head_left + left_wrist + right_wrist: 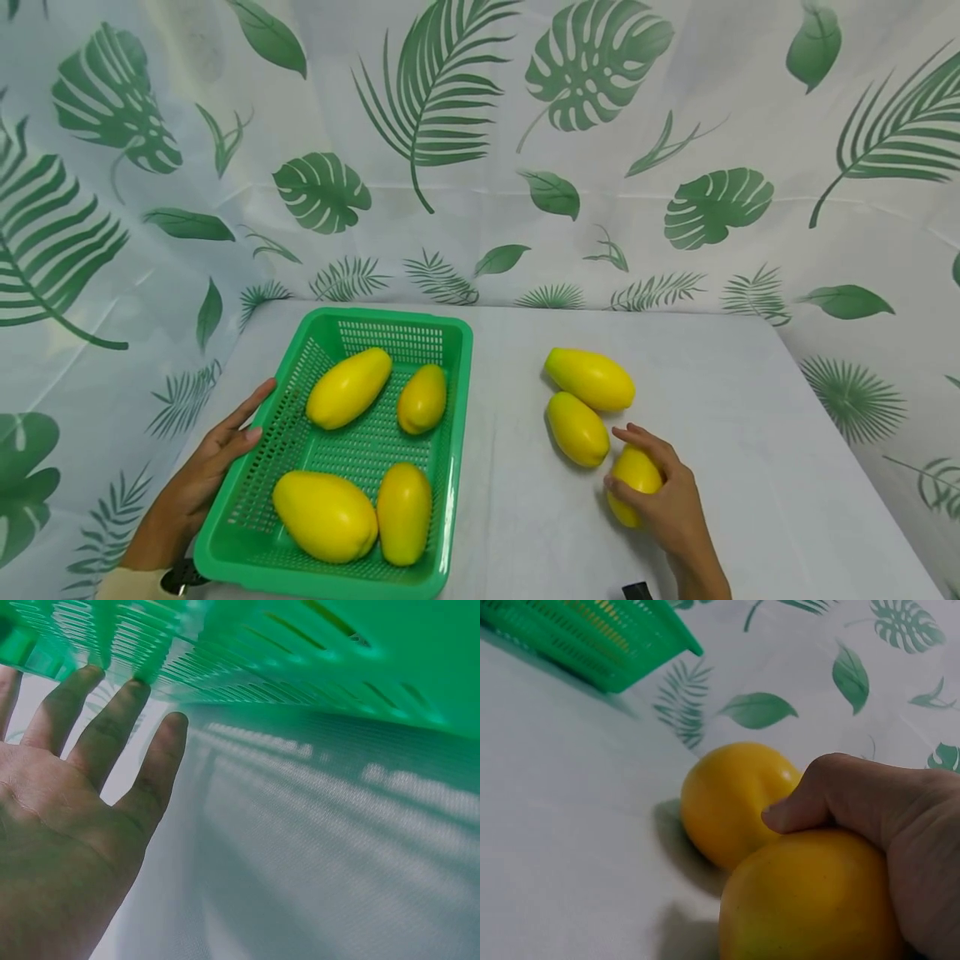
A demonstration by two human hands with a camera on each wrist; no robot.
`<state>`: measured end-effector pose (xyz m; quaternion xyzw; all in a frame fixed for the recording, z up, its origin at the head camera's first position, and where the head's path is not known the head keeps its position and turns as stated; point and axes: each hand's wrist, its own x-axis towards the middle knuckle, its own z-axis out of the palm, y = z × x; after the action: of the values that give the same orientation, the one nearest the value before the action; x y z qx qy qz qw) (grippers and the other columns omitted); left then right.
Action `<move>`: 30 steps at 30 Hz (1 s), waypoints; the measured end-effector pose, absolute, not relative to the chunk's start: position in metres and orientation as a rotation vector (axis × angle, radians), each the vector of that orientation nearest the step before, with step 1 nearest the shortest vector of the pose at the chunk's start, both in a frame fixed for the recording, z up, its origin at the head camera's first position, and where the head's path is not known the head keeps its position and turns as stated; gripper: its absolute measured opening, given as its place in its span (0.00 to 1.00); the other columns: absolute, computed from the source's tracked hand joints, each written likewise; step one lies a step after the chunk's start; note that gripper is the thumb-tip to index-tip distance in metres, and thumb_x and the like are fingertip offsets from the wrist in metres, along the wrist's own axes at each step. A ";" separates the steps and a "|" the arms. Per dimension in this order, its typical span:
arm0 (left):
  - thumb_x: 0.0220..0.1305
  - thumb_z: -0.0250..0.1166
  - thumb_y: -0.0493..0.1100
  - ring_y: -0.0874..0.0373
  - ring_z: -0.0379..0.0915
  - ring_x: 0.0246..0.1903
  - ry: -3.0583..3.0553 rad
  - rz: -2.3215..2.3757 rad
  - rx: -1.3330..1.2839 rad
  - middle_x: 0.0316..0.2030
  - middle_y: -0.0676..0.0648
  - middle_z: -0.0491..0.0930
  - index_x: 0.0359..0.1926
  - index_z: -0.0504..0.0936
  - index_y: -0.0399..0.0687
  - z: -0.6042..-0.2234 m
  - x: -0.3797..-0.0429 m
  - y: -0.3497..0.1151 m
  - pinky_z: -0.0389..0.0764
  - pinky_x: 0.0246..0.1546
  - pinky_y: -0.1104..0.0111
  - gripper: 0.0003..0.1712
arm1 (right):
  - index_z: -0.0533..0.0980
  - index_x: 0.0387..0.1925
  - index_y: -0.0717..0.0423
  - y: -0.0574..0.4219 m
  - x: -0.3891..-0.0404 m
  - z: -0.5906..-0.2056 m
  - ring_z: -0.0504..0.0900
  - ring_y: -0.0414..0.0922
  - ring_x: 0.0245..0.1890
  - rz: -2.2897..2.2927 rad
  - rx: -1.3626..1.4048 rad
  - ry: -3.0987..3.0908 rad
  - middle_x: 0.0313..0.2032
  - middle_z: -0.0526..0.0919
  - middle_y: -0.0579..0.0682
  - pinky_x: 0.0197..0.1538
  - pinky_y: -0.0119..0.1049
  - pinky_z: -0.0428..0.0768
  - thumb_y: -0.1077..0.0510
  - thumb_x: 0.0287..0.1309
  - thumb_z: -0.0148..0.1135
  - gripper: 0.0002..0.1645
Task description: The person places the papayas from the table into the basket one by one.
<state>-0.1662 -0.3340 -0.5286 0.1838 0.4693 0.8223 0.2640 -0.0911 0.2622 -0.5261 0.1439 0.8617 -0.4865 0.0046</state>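
My right hand (666,500) grips a yellow papaya (633,483), fingers over its far side and thumb on its near left. In the right wrist view, the thumb lies along the top of this held papaya (810,900), with another papaya (731,802) just beyond. Two more papayas, one smaller (577,429) and one longer (592,379), lie on the table up and left of that hand. My left hand (206,467) is at the left side of a green plastic basket (461,400). Its fingers (112,735) are straight and spread against the slotted wall.
Inside the basket lie several papayas, two toward the back (348,387) and two toward the front (326,517). A white cloth covers the table (517,517). Leaf-patterned sheeting (480,175) hangs behind and at both sides. A small black object (637,591) shows at the bottom edge.
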 end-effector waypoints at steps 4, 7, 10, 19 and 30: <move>0.87 0.30 0.32 0.50 0.79 0.68 1.180 2.248 0.500 0.77 0.50 0.71 0.88 0.36 0.66 -0.528 -0.166 -0.332 0.84 0.64 0.56 0.39 | 0.77 0.71 0.42 0.258 -0.091 -0.525 0.62 0.58 0.80 -1.565 0.436 2.678 0.80 0.67 0.51 0.74 0.54 0.67 0.60 0.54 0.80 0.42; 0.86 0.30 0.32 0.50 0.80 0.67 1.179 2.255 0.494 0.76 0.49 0.72 0.88 0.36 0.66 -0.528 -0.166 -0.332 0.84 0.63 0.56 0.39 | 0.78 0.71 0.40 0.254 -0.091 -0.523 0.63 0.53 0.79 -1.577 0.406 2.692 0.79 0.68 0.48 0.71 0.40 0.67 0.61 0.54 0.80 0.42; 0.86 0.30 0.32 0.50 0.81 0.66 1.184 2.258 0.492 0.75 0.49 0.73 0.88 0.37 0.66 -0.527 -0.166 -0.332 0.85 0.62 0.56 0.39 | 0.79 0.70 0.39 0.250 -0.091 -0.520 0.64 0.50 0.78 -1.594 0.392 2.697 0.78 0.69 0.45 0.69 0.34 0.66 0.61 0.54 0.80 0.42; 0.86 0.29 0.31 0.49 0.82 0.65 1.130 2.273 0.503 0.75 0.47 0.74 0.88 0.37 0.66 -0.527 -0.167 -0.331 0.84 0.62 0.56 0.39 | 0.79 0.70 0.40 0.248 -0.091 -0.516 0.63 0.49 0.79 -1.622 0.403 2.687 0.78 0.68 0.45 0.70 0.34 0.66 0.61 0.53 0.81 0.42; 0.86 0.29 0.32 0.50 0.82 0.65 1.153 2.268 0.501 0.76 0.49 0.73 0.88 0.38 0.67 -0.529 -0.166 -0.332 0.85 0.62 0.57 0.39 | 0.79 0.70 0.43 0.246 -0.089 -0.510 0.66 0.52 0.77 -1.615 0.393 2.723 0.78 0.69 0.48 0.59 0.20 0.68 0.62 0.54 0.79 0.40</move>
<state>-0.1660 -0.3323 -0.5292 0.1861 0.4281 0.8419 0.2708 -0.0887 0.2460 -0.5101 0.1232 0.8533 -0.5061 -0.0242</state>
